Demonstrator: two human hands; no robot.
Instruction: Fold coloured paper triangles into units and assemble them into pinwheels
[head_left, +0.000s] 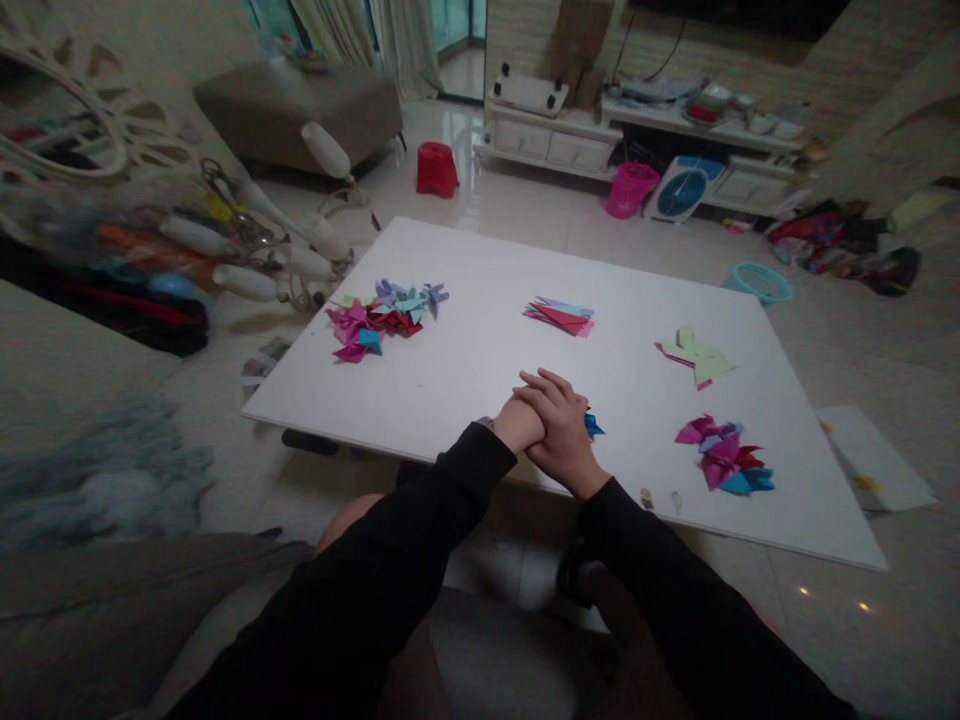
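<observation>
My right hand [559, 425] lies over my left hand [519, 425] at the table's near edge, its fingers wrapped across it. Most of my left fingers are hidden underneath. Just behind my right hand, a blue folded paper piece [593, 425] with a bit of red shows in part. Several folded paper pieces in pink, red, blue and lilac form a pile [386, 318] at the left. A smaller pile of similar pieces [724, 455] is on the right. Flat folded papers [561, 317] lie stacked at the middle back, and pale green folded papers [697, 352] with pink ones at the right.
The white table [480, 270] spans the space before me. Two small items, one a yellowish figure [646, 497], lie by its near edge. A lamp with several white shades [251, 283] stands left. Beyond are a red stool [436, 170], a pink basket [631, 190] and a fan [684, 188].
</observation>
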